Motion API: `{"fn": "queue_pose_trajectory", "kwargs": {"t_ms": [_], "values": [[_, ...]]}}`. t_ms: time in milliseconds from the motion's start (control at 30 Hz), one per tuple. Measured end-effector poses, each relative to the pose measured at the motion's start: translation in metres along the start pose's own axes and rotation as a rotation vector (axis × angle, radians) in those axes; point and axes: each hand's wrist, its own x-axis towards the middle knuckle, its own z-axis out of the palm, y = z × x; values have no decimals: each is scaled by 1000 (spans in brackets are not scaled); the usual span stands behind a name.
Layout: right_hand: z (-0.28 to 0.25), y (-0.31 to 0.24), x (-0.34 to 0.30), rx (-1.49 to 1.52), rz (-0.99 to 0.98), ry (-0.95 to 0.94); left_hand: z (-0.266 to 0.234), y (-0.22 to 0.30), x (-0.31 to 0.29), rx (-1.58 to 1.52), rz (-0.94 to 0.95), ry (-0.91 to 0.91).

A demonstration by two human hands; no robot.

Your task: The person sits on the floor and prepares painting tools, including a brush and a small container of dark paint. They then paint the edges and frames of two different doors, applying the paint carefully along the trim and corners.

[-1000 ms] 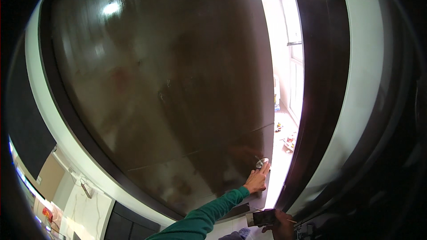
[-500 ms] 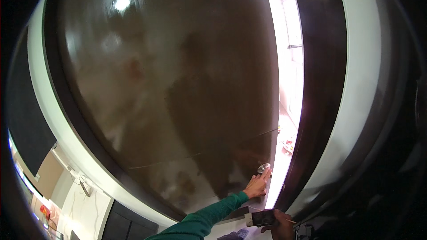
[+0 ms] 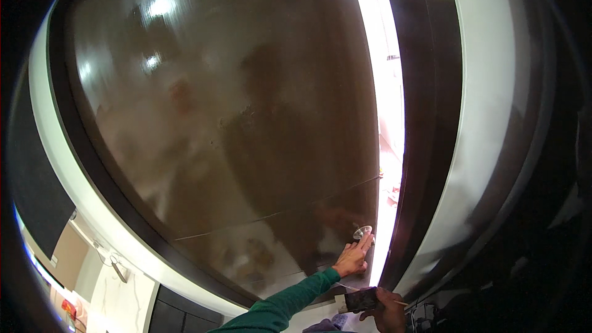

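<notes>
I can't tell if my left hand (image 3: 353,260) grips the small silver knob (image 3: 362,232) or only touches it; it is too small. My right hand (image 3: 387,311) is cut off by the bottom edge, and the dark flat thing (image 3: 361,299) it holds is too blurry to name. The bright gap (image 3: 387,148) beside the big dark door (image 3: 246,123) is washed out.

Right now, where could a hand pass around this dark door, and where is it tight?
The bright gap between the dark door and the dark frame is open along its height. Low down it is crowded: the left hand reaches the round metal knob, and the right hand holds a small dark object.
</notes>
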Motion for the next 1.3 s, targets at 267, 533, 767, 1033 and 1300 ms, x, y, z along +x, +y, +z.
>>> {"fn": "queue_pose_trajectory", "kwargs": {"t_ms": [267,533,767,1033,1300], "values": [[4,-9,-2,-31,14,0,6,1,-5,-7,17,17],[-11,14,5,-18,18,32,15,-3,-15,-22,34,43],[6,-6,-5,-17,-1,-52,25,-5,-16,-56,33,67],[24,-23,-15,-47,17,-162,44,-8,-13,-212,23,98],[21,6,-24,-111,-1,-80,71,-27,-57,-347,106,137]]}}
